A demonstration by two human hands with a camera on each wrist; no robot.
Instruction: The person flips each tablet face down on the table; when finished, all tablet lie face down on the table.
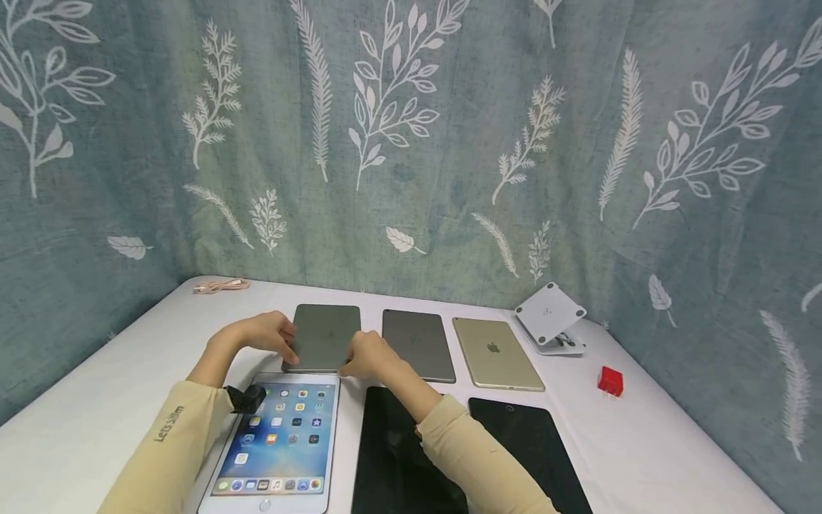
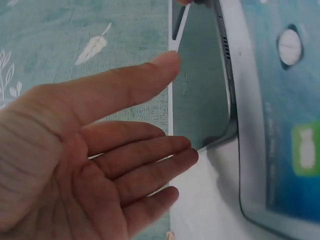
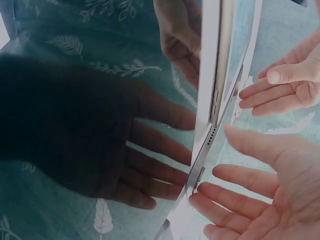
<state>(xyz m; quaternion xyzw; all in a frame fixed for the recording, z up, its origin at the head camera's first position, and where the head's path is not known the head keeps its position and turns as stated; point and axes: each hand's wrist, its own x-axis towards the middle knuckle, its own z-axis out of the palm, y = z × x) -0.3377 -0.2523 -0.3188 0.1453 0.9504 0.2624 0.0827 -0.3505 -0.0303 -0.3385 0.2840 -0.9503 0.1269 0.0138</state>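
Observation:
A dark grey tablet [image 1: 324,334] lies back side up at the rear left of the table. At its left edge is my left hand [image 1: 266,333], with fingers fairly straight in the left wrist view and thumb apart. My right hand [image 1: 374,355] is at its near right corner; the right wrist view shows these fingers [image 3: 235,197] extended along a tablet's edge. Just in front lies a white tablet [image 1: 282,428] with its screen lit and app icons showing. My right forearm passes over a black-screened tablet [image 1: 398,457], which mirrors the hand in the right wrist view.
Another grey tablet [image 1: 419,344] and a gold tablet [image 1: 497,353] lie face down to the right. A second dark-screened tablet [image 1: 536,446] is nearer. A silver stand [image 1: 549,314], a red charger plug [image 1: 610,381] and a coiled cable [image 1: 220,285] sit near the table's edges.

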